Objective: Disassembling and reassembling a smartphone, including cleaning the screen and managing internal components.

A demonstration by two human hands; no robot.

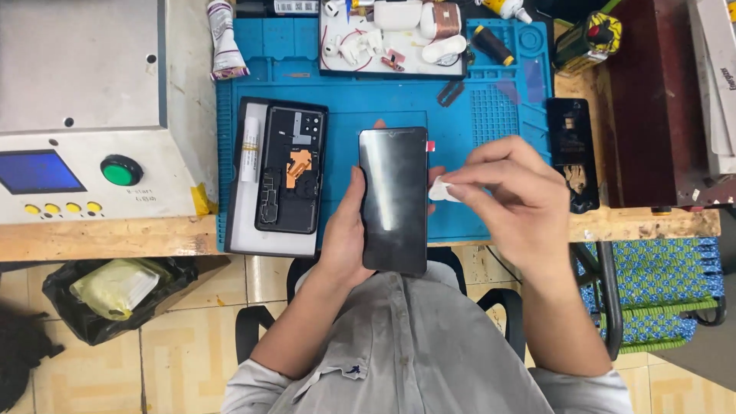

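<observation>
Your left hand (346, 234) grips the black phone (394, 199) by its left edge, fingers wrapped behind it, screen up, held over the near edge of the blue mat (399, 103). Your right hand (512, 195) is closed in a pinch on a small white wipe (442, 189), touching the phone's right edge.

Around it:
- Left of the phone, just beside your left hand: an opened phone chassis (291, 169) lying on a dark tray (253, 230), with a white strip (250, 149) next to it.
- Right, well apart: 1 black back cover (571, 149) at the mat's right edge.
- Far side: white parts tray (391, 38) with earbuds, wires and a copper coil; a squeezed tube (224, 42) far left of it; a dark spool (491, 44) on the mat.
- Far left: grey machine (84, 107) with blue screen, 1 green button (120, 170), 4 yellow ones.

Nothing sits between your hands and the phone.

Surface: worn wooden bench (100, 238) under the mat. Below: tiled floor (176, 337), black bag (92, 295) with yellowish contents at left, woven green-blue chair (659, 287) at right.
</observation>
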